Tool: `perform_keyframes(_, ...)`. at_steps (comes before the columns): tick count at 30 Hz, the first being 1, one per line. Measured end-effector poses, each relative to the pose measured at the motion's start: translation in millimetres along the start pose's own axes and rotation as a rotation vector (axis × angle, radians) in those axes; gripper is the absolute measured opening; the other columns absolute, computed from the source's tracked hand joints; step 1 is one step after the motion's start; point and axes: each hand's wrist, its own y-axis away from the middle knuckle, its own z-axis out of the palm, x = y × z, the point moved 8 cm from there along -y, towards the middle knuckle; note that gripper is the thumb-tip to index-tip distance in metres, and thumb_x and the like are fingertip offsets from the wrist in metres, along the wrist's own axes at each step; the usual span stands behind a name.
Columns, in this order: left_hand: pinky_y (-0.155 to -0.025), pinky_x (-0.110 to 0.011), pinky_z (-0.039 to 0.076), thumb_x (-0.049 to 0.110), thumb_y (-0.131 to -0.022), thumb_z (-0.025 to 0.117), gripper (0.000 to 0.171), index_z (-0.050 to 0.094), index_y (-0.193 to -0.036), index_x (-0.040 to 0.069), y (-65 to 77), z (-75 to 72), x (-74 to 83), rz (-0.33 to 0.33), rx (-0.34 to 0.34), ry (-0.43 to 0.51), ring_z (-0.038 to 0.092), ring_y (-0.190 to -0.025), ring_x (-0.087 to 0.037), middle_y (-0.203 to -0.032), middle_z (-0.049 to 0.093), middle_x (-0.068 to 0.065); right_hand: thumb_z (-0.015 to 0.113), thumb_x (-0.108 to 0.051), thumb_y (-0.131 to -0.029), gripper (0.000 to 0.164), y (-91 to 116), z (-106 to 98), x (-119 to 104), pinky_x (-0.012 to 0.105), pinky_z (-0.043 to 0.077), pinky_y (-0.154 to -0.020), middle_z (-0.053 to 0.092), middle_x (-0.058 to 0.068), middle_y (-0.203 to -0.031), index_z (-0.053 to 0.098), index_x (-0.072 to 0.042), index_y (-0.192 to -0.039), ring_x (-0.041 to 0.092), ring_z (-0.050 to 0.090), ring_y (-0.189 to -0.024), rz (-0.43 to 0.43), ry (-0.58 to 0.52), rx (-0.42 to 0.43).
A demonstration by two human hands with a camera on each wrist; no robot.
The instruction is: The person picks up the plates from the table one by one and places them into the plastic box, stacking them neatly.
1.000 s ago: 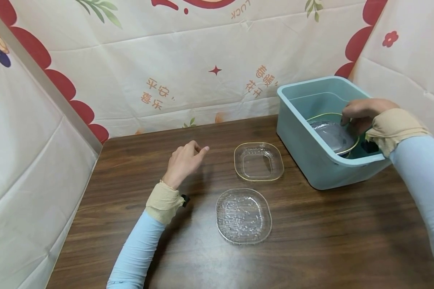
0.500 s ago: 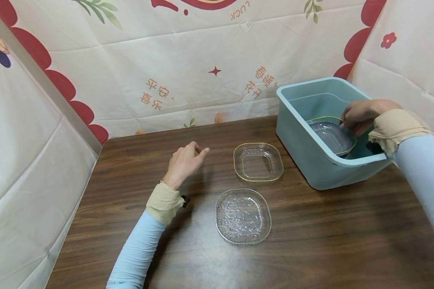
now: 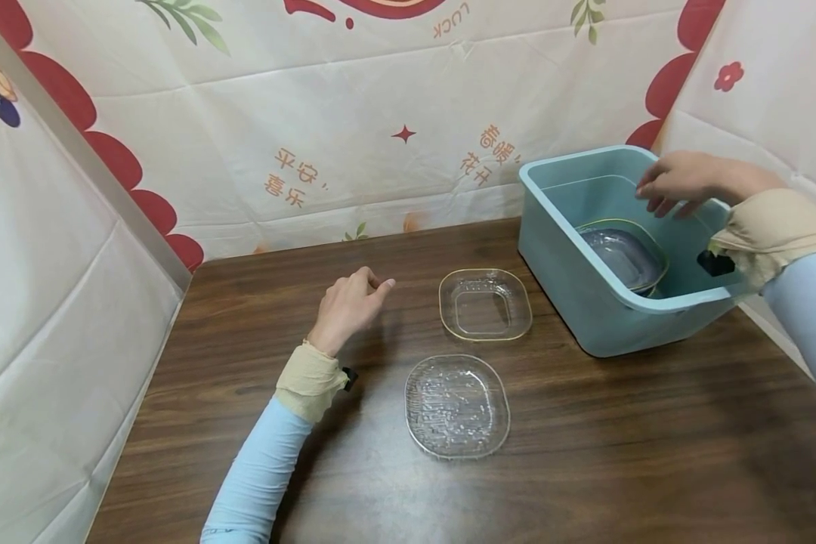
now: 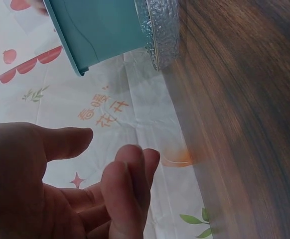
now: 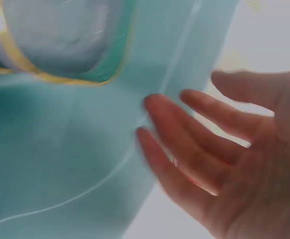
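My right hand (image 3: 683, 181) hovers over the blue-green plastic bin (image 3: 578, 302) with its fingers spread and nothing in them. Inside the bin, a gold-rimmed clear bowl (image 3: 625, 257) rests tilted on other dishes largely hidden under it; the right wrist view shows its gold rim (image 5: 50, 77) apart from the fingers (image 5: 185, 144). Over the left of the table, my left hand (image 3: 348, 306) is held with loosely bent fingers and no object in it. Closest to it is a clear, gold-rimmed square dish (image 3: 486, 304). A textured clear plate (image 3: 458, 406) lies nearer to me.
The dark wood table (image 3: 585, 453) meets a white printed cloth (image 3: 381, 91) at the back and on both sides. The bin stands at the table's back right, its high walls enclosing the dishes within.
My right hand has let go of the bowl's rim and risen up toward the right, its fingers opening. The bowl stays in the bin, and my left hand keeps its place.
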Motion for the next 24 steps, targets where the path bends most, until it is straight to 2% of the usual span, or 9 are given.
perform_keyframes(5,-0.066,-0.038,0.053,0.059,-0.103,0.05,0.048,0.067,-0.118,0.016,0.0,1.4,1.1,0.003,-0.012,0.0,0.065,-0.064,-0.022,-0.074,0.07,-0.001,0.054,-0.025,-0.107,0.049,13,-25,-30,0.033,0.064,-0.06,0.075,0.019,-0.091,0.052,0.018,-0.132,0.02,0.074,-0.068,-0.046,-0.051,0.246)
perform_keyframes(9,-0.064,-0.038,0.052,0.06,-0.103,0.05,0.049,0.067,-0.118,0.017,1.1,0.3,1.3,-0.003,-0.011,-0.004,0.064,-0.065,-0.022,-0.077,0.068,-0.001,0.056,-0.026,-0.106,0.043,24,-27,-67,0.024,0.061,-0.054,0.075,0.014,-0.086,0.059,0.012,-0.127,0.013,0.071,-0.06,-0.118,-0.068,0.349)
perform_keyframes(11,-0.064,-0.038,0.052,0.06,-0.103,0.05,0.049,0.067,-0.117,0.017,1.2,-1.2,0.9,-0.001,-0.007,0.004,0.064,-0.063,-0.021,-0.076,0.069,-0.001,0.055,-0.024,-0.107,0.04,27,-23,-88,0.023,0.061,-0.055,0.075,0.014,-0.087,0.06,0.01,-0.126,0.014,0.071,-0.059,-0.165,-0.073,0.352)
perform_keyframes(15,-0.065,-0.039,0.053,0.06,-0.103,0.049,0.049,0.067,-0.118,0.017,1.5,-3.0,0.2,0.002,-0.008,0.016,0.065,-0.06,-0.02,-0.073,0.069,-0.001,0.057,-0.023,-0.106,0.037,31,-5,-130,0.024,0.062,-0.058,0.075,0.015,-0.091,0.061,0.007,-0.128,0.016,0.072,-0.064,-0.239,-0.053,0.284)
perform_keyframes(21,-0.069,-0.041,0.055,0.058,-0.103,0.051,0.047,0.067,-0.117,0.017,1.8,-6.0,-0.8,0.0,0.003,0.009,0.064,-0.063,-0.021,-0.076,0.068,-0.001,0.057,-0.023,-0.106,0.041,37,27,-183,0.032,0.063,-0.061,0.072,0.013,-0.092,0.054,0.004,-0.138,0.022,0.072,-0.07,-0.271,-0.057,0.158)
perform_keyframes(24,-0.071,-0.042,0.055,0.058,-0.103,0.051,0.047,0.067,-0.117,0.016,1.5,-6.6,0.3,0.007,0.0,0.012,0.065,-0.062,-0.021,-0.076,0.069,-0.001,0.055,-0.024,-0.107,0.045,39,43,-202,0.034,0.062,-0.062,0.072,0.014,-0.096,0.049,0.0,-0.144,0.021,0.072,-0.071,-0.275,-0.073,0.142)
